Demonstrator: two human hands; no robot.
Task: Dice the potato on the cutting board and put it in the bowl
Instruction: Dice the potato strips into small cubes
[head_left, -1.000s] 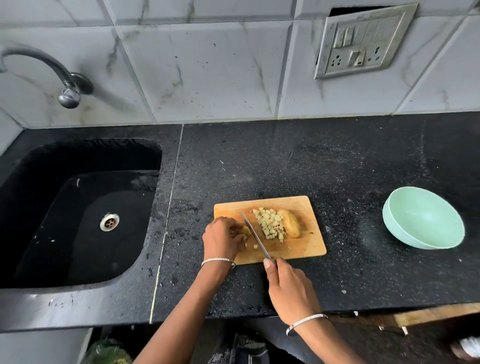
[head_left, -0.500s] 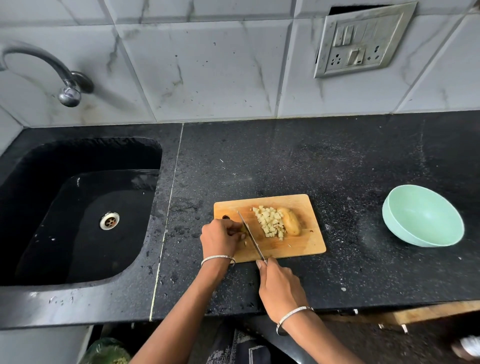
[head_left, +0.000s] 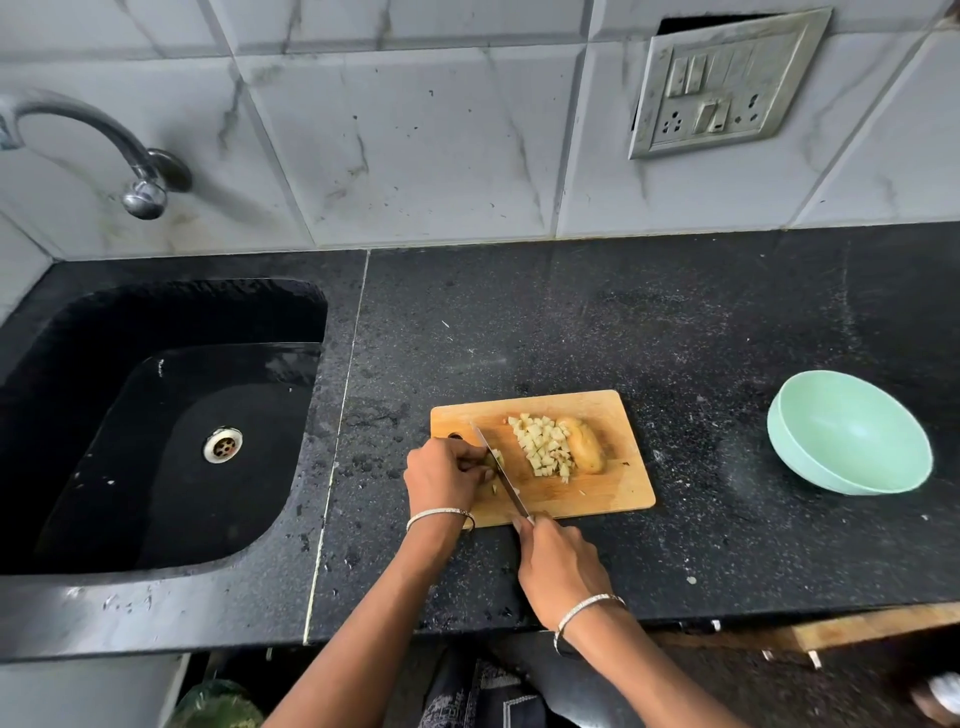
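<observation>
Left hand (head_left: 441, 480) pins a small potato piece (head_left: 495, 458) on the cutting board (head_left: 597, 493), frame centre; right hand (head_left: 558, 564) grips the knife (head_left: 497, 475), blade against it. Diced pile (head_left: 543, 447) and uncut half (head_left: 584, 444) lie mid-board; bowl (head_left: 852, 434) sits right on the table (head_left: 675, 338).

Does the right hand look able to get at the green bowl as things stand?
Probably yes: only open counter lies between the right hand and the bowl, on that hand's own side. But it grips the knife, which it should put down first.
</observation>
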